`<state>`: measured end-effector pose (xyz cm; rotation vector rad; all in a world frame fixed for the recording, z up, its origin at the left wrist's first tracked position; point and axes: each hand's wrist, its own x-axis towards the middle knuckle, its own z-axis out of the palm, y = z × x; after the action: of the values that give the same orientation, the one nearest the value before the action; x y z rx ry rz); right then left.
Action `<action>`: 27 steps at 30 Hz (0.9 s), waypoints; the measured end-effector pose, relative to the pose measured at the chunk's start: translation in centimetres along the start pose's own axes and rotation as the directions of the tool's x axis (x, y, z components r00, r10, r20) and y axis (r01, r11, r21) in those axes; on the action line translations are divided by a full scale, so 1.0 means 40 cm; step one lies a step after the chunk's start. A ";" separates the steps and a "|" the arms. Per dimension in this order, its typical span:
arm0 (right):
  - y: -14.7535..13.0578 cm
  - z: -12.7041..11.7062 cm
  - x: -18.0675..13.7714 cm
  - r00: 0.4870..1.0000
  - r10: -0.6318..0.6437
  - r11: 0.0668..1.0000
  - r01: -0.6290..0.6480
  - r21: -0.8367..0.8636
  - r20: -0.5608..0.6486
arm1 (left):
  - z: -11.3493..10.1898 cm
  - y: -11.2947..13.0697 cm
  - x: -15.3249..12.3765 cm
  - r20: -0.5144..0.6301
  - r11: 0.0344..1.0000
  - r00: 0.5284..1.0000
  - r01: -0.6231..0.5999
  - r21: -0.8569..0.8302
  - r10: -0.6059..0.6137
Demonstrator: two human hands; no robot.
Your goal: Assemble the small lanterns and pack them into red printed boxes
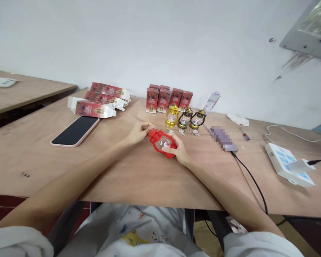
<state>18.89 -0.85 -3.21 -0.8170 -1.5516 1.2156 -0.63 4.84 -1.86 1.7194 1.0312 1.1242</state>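
A small red lantern with a clear globe lies tilted between both hands above the wooden table. My left hand pinches its top end with closed fingers. My right hand is wrapped round its base. Just behind stand a gold lantern and two dark lanterns in a row.
A phone lies face up at the left, with flat red boxes behind it. Several upright red boxes stand by the wall. A power strip and cable lie at the right, near a screwdriver and a plastic bottle.
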 end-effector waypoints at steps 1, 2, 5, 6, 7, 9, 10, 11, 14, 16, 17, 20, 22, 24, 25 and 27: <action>-0.003 0.001 0.000 1.000 0.007 1.000 -0.007 -0.001 0.007 | 0.002 -0.001 0.000 -0.006 1.000 1.000 -0.007 -0.001 0.007; -0.005 0.002 0.000 1.000 0.014 1.000 -0.014 0.003 0.012 | 0.004 -0.003 -0.001 -0.014 1.000 1.000 -0.017 0.002 0.017; -0.011 0.003 0.000 0.999 0.033 0.999 -0.034 0.028 0.021 | 0.006 -0.006 -0.002 -0.037 0.997 0.998 -0.050 0.055 0.052; -0.012 0.004 0.001 0.999 0.040 0.999 -0.041 0.036 0.022 | 0.006 -0.006 -0.003 -0.045 0.995 0.997 -0.056 0.080 0.060; -0.012 0.003 0.001 0.999 0.045 0.998 -0.046 0.041 0.021 | 0.005 -0.007 -0.004 -0.054 0.993 0.997 -0.056 0.103 0.062; -0.011 0.002 0.002 0.998 0.056 0.997 -0.057 0.047 0.025 | 0.004 -0.008 -0.005 -0.066 0.989 0.996 -0.053 0.138 0.063; -0.010 0.001 0.003 0.998 0.061 0.997 -0.062 0.051 0.029 | 0.004 -0.008 -0.005 -0.068 0.987 0.996 -0.054 0.148 0.065; -0.007 0.000 0.004 0.997 0.065 0.996 -0.067 0.059 0.035 | 0.003 -0.009 -0.005 -0.071 0.986 0.995 -0.056 0.157 0.068; 0.006 -0.006 0.008 0.997 0.066 0.994 -0.070 0.081 0.045 | 0.003 -0.011 -0.004 -0.084 0.982 0.994 -0.059 0.177 0.075; 0.016 -0.010 0.011 0.998 0.060 0.994 -0.062 0.086 0.036 | 0.003 -0.010 -0.005 -0.094 0.980 0.993 -0.051 0.194 0.070; 0.021 -0.012 0.013 0.998 0.058 0.994 -0.060 0.086 0.031 | 0.003 -0.008 -0.006 -0.093 0.977 0.993 -0.047 0.208 0.067; 0.027 -0.013 0.014 0.998 0.057 0.995 -0.059 0.079 0.025 | 0.000 0.003 -0.008 -0.101 0.959 0.993 -0.036 0.281 0.067; 0.026 -0.008 0.014 0.998 0.054 0.996 -0.055 0.069 0.014 | -0.008 0.015 -0.010 -0.131 0.943 0.987 -0.041 0.330 0.089; 0.024 0.002 0.013 0.998 0.054 0.997 -0.053 0.062 -0.022 | -0.021 0.031 -0.012 -0.181 0.922 0.969 -0.088 0.376 0.166; 0.023 0.008 0.013 0.997 0.055 0.997 -0.052 0.062 -0.047 | -0.028 0.039 -0.015 -0.210 0.903 0.949 -0.131 0.410 0.233; 0.023 0.020 0.015 0.993 0.042 0.997 -0.035 0.062 -0.106 | -0.037 0.057 -0.023 -0.256 0.820 0.876 -0.231 0.523 0.410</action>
<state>17.89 -0.32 -3.95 -0.8619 -1.4118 1.2206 -1.82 3.52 0.39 2.2006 1.3605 1.5424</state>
